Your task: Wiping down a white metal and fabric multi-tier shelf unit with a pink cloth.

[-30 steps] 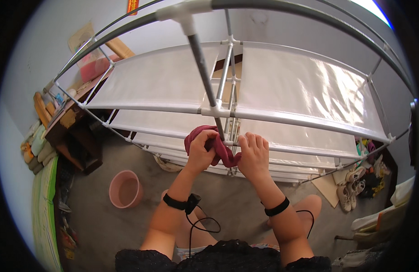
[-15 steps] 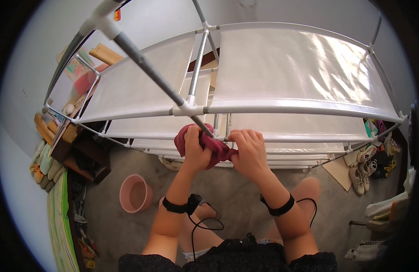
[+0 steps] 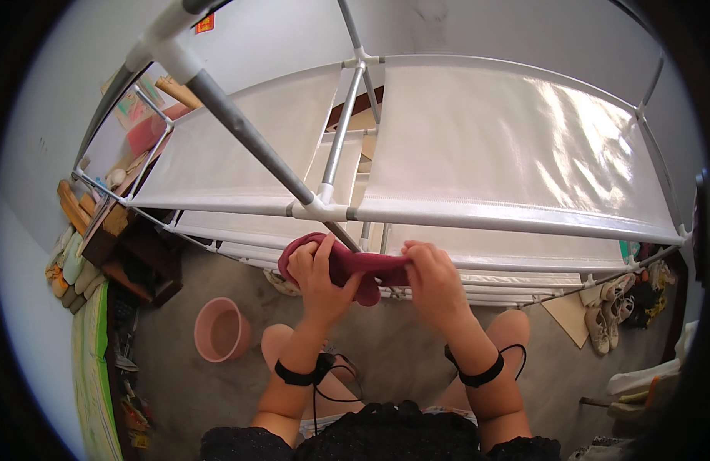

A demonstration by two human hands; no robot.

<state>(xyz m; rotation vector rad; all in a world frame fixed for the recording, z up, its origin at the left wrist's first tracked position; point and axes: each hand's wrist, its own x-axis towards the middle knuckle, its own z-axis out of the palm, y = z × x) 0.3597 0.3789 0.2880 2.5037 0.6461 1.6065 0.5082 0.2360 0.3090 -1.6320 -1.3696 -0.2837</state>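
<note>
A dark red cloth (image 3: 345, 263) stretches between my two hands, just in front of a grey metal pole of the rack. My left hand (image 3: 321, 283) grips the bunched left part of it, thumb and fingers bent round the fabric. With fingertips pinched, my right hand (image 3: 433, 278) holds the cloth's right end. The rack (image 3: 324, 209) is built of grey tubes and white plastic joints. White fabric shelves (image 3: 501, 138) span its frame in tiers, and the cloth is level with a lower tier.
A pink bucket (image 3: 222, 330) stands on the grey floor at the left. Behind it are a dark wooden cabinet (image 3: 132, 265) and rolled cloths. Pairs of shoes (image 3: 605, 323) lie by a cardboard piece (image 3: 564, 319) at the right. My bent knees are below my arms.
Both hands have moved slightly down and back from the pole. The cloth, bunched and twisted before, is now drawn out more openly between them. My view has shifted a little.
</note>
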